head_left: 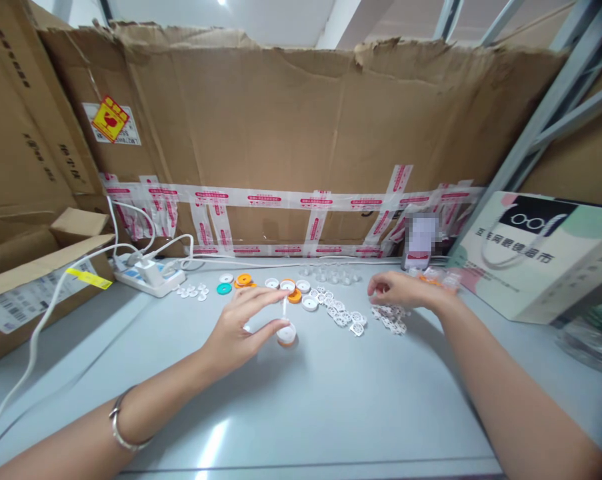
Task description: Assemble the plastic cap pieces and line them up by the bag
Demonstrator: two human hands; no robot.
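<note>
Head view: pinching upright white strip (285,308) by its ends in left hand (233,330), well in from desk (361,407) front edge, likely light, slightly flexible; with right hand (405,289) curled beside lattice pieces (391,321), grip unclear.

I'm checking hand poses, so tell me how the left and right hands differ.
The left hand spans a thin white strip with thumb and fingertip; the right hand curls near the white openwork pieces. The left arm wears a bracelet; the right arm shows none. Both hands are ungloved and reach over the table.
</note>
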